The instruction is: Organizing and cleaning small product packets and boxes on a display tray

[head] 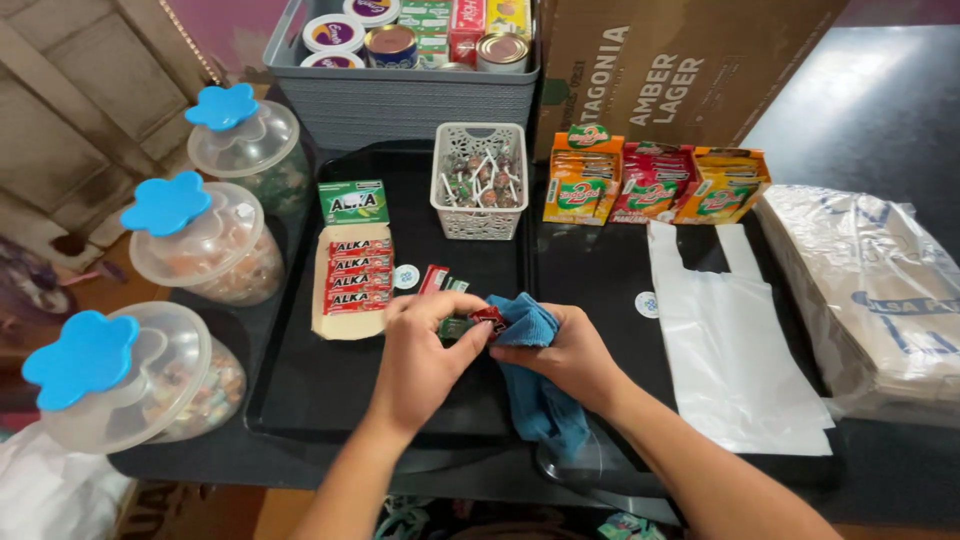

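At the centre of the frame a small candy pack, red and green, is pinched in the curled fingers of the left hand. It is met by a blue cloth, which is bunched in the closed right hand and hangs down toward the lower edge. Both hands are held just above a black tray.

The pack is small and only held at the fingertips, so it could be knocked loose by a firm rub of the cloth and dropped onto the tray. The hanging tail of the cloth could be dragged across the loose packs just above the hands, or across the red row at centre left, and these could be shifted.

Little room is left at the left of the frame, where three jars with blue lids are crowded against the tray rim. Above, the way is closed by a white basket of lollipops and a grey crate. To the right, a white bag is laid flat. The most open ground is seen on the tray at lower left.
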